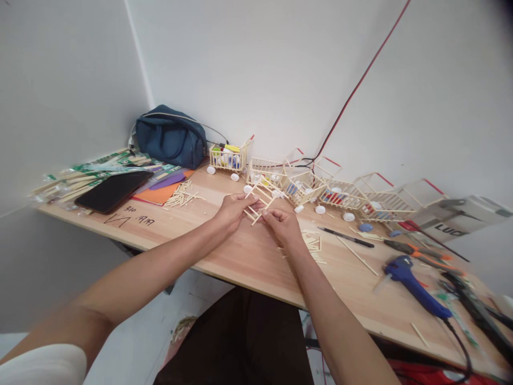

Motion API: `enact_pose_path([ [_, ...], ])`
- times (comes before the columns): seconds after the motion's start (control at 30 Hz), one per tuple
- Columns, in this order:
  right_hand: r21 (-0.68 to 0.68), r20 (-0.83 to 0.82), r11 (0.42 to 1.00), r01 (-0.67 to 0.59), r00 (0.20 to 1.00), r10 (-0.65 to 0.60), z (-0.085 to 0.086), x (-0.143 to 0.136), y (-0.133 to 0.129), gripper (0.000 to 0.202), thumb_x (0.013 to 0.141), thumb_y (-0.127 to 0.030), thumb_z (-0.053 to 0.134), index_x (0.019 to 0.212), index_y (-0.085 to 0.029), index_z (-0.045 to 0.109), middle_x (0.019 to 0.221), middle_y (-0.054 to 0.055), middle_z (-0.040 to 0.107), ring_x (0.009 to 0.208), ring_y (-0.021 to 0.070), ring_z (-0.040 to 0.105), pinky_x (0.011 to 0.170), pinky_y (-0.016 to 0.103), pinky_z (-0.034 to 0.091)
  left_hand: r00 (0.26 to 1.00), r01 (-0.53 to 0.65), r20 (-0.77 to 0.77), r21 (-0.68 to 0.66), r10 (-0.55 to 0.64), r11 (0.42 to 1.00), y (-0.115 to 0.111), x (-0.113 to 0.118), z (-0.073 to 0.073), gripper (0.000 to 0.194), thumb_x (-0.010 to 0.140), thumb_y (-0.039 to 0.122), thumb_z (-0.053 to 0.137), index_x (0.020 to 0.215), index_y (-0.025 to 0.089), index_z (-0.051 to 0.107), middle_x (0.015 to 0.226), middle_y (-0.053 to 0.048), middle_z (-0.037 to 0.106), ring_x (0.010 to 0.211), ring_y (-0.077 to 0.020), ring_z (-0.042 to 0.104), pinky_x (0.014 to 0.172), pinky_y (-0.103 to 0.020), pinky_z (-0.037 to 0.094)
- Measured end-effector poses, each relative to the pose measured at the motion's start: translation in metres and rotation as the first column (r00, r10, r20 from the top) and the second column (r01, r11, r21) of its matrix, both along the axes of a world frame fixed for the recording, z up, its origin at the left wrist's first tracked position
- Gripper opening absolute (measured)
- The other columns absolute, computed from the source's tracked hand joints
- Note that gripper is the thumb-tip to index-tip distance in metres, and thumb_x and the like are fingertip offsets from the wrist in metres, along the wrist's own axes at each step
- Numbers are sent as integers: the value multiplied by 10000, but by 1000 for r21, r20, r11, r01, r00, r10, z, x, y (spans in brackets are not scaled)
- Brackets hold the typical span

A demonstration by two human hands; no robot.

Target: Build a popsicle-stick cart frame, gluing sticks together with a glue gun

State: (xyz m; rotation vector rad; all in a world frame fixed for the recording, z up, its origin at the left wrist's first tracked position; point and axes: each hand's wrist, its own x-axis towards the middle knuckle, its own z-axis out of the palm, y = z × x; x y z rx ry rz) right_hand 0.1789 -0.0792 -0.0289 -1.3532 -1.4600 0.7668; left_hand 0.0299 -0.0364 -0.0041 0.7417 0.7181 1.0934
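Between my two hands is a small wooden stick frame (260, 200), held tilted just above the table. My left hand (235, 209) pinches its left side with thumb and fingers. On its lower right side, my right hand (281, 222) grips it with the fingertips. Behind the frame stand several miniature stick carts with white wheels, among them a cart (228, 159) filled with small coloured items. Short cut sticks (315, 246) lie beside my right wrist, and another pile of cut sticks (183, 195) is to the left of my hands.
A blue glue gun (419, 286), pliers (417, 251) and a black pen (347, 237) lie on the right. At left are a phone (114, 191), wrapped chopsticks (76, 179), coloured paper (164, 192) and a blue bag (171, 136). The table's front edge (240, 279) runs below my forearms.
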Motion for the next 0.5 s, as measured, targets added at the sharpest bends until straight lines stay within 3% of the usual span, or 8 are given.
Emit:
enact_pose_path([
  [0.5,-42,-35,999,9,999,-11,0,-1,0,353,739,-524,641,769,-187,742,781,32,759,729,208,664,710,305,489,1000,-3,-5,-9,3,1000,-2,0,2,113,763,95,734,675,59,672,666,-83,695,585,-137,656,598,-266,567],
])
